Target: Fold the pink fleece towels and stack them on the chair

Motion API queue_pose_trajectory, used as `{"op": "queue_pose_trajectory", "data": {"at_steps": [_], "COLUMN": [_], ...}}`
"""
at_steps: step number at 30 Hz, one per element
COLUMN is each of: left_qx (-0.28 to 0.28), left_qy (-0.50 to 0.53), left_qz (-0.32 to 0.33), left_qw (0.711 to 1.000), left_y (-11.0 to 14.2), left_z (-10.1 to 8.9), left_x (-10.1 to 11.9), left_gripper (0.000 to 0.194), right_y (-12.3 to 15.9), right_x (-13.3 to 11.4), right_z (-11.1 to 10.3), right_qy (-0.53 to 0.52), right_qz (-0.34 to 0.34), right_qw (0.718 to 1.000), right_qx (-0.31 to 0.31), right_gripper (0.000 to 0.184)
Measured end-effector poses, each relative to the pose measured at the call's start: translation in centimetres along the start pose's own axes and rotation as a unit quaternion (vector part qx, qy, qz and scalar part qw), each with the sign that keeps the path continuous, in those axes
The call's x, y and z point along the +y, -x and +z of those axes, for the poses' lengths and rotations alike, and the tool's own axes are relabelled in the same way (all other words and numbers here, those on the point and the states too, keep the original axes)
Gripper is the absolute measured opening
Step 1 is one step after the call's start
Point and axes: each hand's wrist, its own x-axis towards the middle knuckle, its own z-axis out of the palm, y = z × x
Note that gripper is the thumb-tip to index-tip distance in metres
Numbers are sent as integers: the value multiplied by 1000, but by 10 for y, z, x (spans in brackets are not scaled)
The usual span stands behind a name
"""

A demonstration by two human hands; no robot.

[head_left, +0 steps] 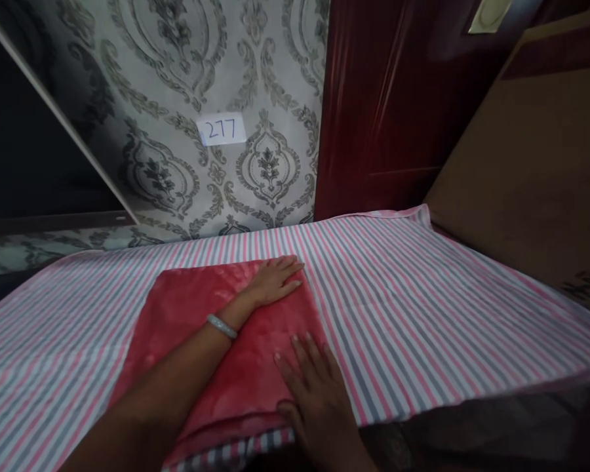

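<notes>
A red plush cloth (211,367), folded into a rough rectangle, lies flat on a striped cover (398,301) in pink, white and grey. My left hand (275,280) rests on the cloth's far right corner, palm down with fingers stretched out; a silvery bracelet (221,326) is on that wrist. Closer to me, my right hand (317,393) lies on the cloth's near right edge, its fingers spread. The left forearm crosses over the cloth and hides part of it. Neither hand grips anything.
Patterned wallpaper (216,65) rises behind the cover, with a white label (221,129) reading 277. A dark screen (34,144) hangs at the left. To the right stand a dark red door (388,98) and a large cardboard box (535,164). The cover's front edge drops toward the floor.
</notes>
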Motion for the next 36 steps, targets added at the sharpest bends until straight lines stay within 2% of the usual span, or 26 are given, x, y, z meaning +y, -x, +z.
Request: {"op": "queue_pose_trajectory", "data": {"at_steps": [7,12,16,19,22,25,27,29,32,36], "left_qx": [-18,-16,0,-11,-20,-16,-21,-30,-19,9], "left_qy": [0,4,-5,2,29,32,15,1,5,22], "left_qz": [-7,-3,3,7,24,16,-13,-44,-71,-70], "left_qw": [1000,1000,1000,1000,999,999,1000,999,997,997], "left_y": [2,4,5,11,25,45,58,70,79,79], "left_z": [1,3,3,-9,-30,-51,-56,-52,-33,-11], "left_x": [2,3,6,9,3,-16,-35,-52,-71,-78], "left_gripper": [61,63,65,69,65,63,64,65,66,67], "right_y": [3,2,2,-2,-21,-54,-75,-88,-87,-75], "right_x": [1,-2,2,8,3,-16,-30,-39,-43,-41], "right_z": [1,1,0,-8,-24,-37,-36,-29,-13,-3], "right_qy": [-3,10,35,44,24,-25,-59,-87,-106,-109], "right_qz": [-2,13,-4,-22,-33,-68,-99,-127,-141,-129], "right_qw": [1000,1000,999,999,999,994,984,970,953,952], "right_qx": [19,16,4,-5,-27,-81,-134,-189,-247,-257], "right_gripper": [69,59,54,49,45,45,47,51,57,58]}}
